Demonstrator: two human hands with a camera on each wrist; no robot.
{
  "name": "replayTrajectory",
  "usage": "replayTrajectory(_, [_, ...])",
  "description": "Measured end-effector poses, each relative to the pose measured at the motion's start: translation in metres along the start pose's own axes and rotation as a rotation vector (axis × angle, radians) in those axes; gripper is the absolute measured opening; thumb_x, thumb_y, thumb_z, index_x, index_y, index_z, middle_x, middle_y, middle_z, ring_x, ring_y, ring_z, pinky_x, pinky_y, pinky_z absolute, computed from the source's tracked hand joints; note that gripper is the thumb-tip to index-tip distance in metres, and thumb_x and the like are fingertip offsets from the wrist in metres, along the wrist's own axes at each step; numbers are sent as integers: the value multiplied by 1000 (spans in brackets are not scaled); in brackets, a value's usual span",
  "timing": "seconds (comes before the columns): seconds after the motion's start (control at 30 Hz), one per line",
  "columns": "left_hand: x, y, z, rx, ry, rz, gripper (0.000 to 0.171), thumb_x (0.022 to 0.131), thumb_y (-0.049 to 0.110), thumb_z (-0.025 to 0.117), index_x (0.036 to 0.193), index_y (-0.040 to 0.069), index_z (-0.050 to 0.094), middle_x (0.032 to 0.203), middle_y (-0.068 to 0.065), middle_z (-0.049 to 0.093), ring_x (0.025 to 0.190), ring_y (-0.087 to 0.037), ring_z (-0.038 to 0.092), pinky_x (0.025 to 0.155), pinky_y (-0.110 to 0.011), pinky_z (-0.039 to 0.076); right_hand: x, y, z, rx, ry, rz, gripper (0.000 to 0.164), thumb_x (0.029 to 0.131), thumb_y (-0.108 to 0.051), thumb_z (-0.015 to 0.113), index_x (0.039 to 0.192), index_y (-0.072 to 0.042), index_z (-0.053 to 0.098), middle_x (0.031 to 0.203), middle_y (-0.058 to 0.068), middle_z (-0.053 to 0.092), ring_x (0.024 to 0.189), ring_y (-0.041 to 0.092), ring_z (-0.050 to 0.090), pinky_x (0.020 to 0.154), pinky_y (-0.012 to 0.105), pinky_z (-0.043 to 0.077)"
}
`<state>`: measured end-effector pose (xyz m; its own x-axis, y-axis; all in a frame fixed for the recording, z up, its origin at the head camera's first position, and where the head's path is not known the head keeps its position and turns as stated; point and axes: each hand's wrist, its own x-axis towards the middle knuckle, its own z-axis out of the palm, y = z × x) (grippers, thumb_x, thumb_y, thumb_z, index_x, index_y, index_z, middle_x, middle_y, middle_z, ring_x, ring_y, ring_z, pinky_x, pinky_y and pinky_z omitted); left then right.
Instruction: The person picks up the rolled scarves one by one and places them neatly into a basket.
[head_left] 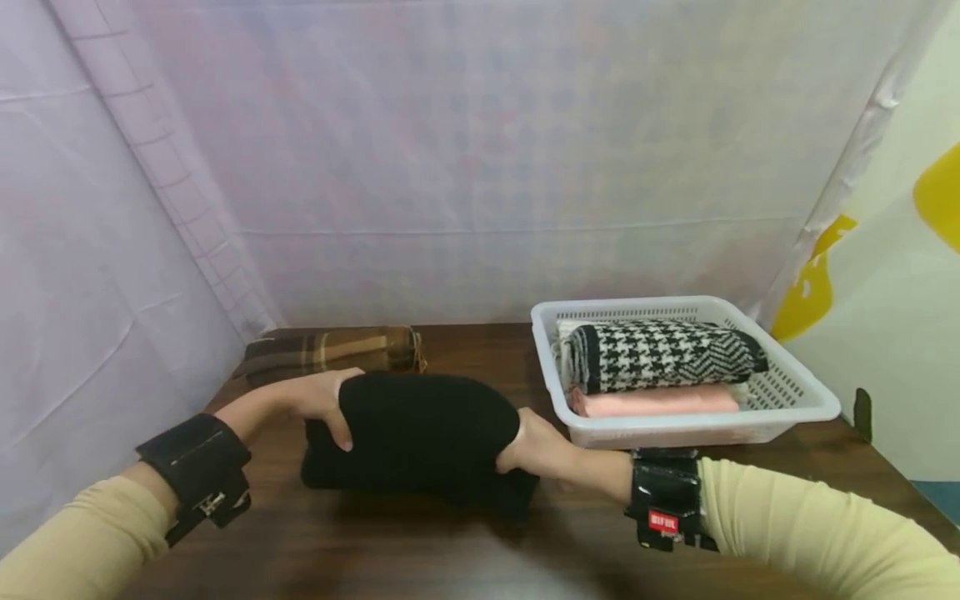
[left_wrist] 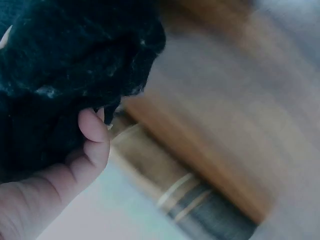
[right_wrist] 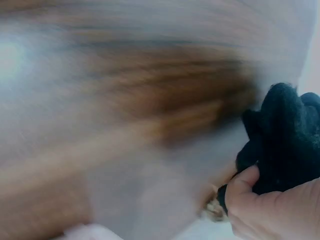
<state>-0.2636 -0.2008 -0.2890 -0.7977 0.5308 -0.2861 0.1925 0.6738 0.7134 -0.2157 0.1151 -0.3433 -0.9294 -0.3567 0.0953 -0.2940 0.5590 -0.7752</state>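
Both hands hold a folded black scarf (head_left: 431,429) above the table, one at each end. My left hand (head_left: 322,402) grips its left end with the thumb on the near face; the left wrist view shows the fuzzy black cloth (left_wrist: 65,65) in its fingers. At the other end, my right hand (head_left: 536,446) pinches the scarf, and its layered folds (right_wrist: 285,140) show in the right wrist view. Behind the left hand lies a rolled brown plaid scarf (head_left: 352,350) with a fringe, also visible as a striped roll (left_wrist: 165,185) in the left wrist view.
A white plastic basket (head_left: 558,392) stands at the back right, close to the right forearm. In it lie a rolled black-and-white houndstooth scarf (head_left: 660,354) and a pink roll (head_left: 660,401). Pale cloth walls (head_left: 480,167) border the dark wooden table (head_left: 420,550).
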Motion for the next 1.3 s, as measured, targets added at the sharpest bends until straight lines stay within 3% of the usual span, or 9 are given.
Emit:
replayTrajectory(0.17, [-9,35,-19,59,89,22,95,54,9,84,134,1,34,125,-19,48,111,-33,48,94,-46,39,1,-26,-38,99,-52,15,27,54,3,68,80,2,62,83,7,64,74,15,56,68,29,48])
replayTrajectory(0.3, [-2,71,-30,40,134,38,96,59,11,82,138,5,29,132,-20,41,118,-36,43,98,-49,36,5,-43,-89,23,-50,52,39,57,-2,68,95,3,59,98,14,62,86,24,58,75,34,49])
replayTrajectory(0.37, [8,90,-35,52,158,71,95,62,11,81,140,4,26,137,-21,34,122,-39,39,100,-51,34,11,-49,-120,-54,-27,49,49,59,-4,69,105,3,55,106,15,58,93,26,55,80,37,47])
replayTrajectory(0.53, [46,138,-37,58,258,122,100,65,16,80,145,11,21,145,-14,24,128,-36,32,101,-51,33,22,-50,-199,-175,9,-12,51,67,-1,66,114,3,47,114,19,51,100,31,52,84,43,44])
replayTrajectory(0.77, [107,187,-17,49,408,193,95,64,25,82,141,16,26,138,-11,37,118,-30,44,70,-43,52,33,-12,-276,-257,11,15,59,78,-2,59,132,2,34,129,26,39,112,41,43,93,55,35])
replayTrajectory(0.9, [141,199,4,67,457,230,98,65,30,81,144,17,23,139,-12,37,112,-29,49,66,-39,52,37,20,-299,-285,52,54,59,77,0,60,130,5,36,130,28,38,114,43,41,94,56,34])
replayTrajectory(1.07, [174,197,31,176,482,222,95,68,33,79,144,18,23,139,-11,40,119,-30,46,90,-40,45,36,57,-304,-410,119,49,53,66,3,67,113,11,44,115,32,48,102,41,47,85,50,39])
replayTrajectory(1.2, [188,185,43,248,448,181,91,73,36,75,144,19,22,140,-13,39,124,-31,42,98,-42,39,37,77,-294,-479,86,69,56,61,1,70,109,14,43,111,33,49,100,43,47,86,52,39])
replayTrajectory(1.3, [190,177,47,266,402,156,89,77,40,70,146,20,19,144,-15,32,127,-33,38,99,-45,38,36,83,-288,-505,52,105,59,63,-2,69,111,15,39,114,35,45,104,46,44,89,57,36])
